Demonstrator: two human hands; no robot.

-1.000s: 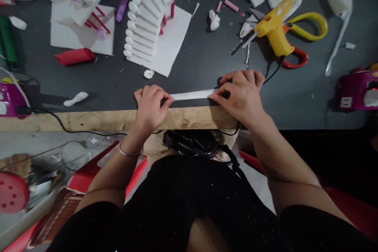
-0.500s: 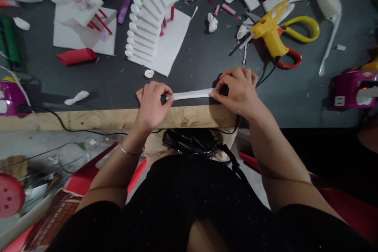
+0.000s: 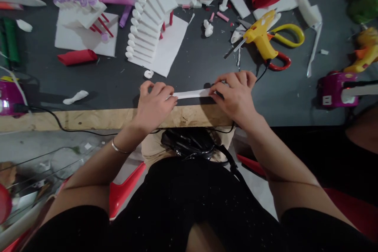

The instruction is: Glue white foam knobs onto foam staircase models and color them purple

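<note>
A narrow white strip, like folded paper or thin foam, stretches level along the table's front edge. Its left end is pinched by my left hand, thumb and fingers closed on it. At the other end my right hand grips the strip the same way; its tip is hidden under the fingers. Beyond my left hand lies a small white rolled rosette. Further back, a white fan-like stepped model with rosettes along its side stands on a white board.
A yellow glue gun lies against scissors at the right. Purple power blocks sit at both sides, with a black cord along the front edge. A red roll and a white board with a purple-topped model are at left.
Both hands still hold the strip at its ends. My left hand's fingers have rolled forward and slightly right over its end, and the right fingers have flattened. The camera view has shifted slightly.
</note>
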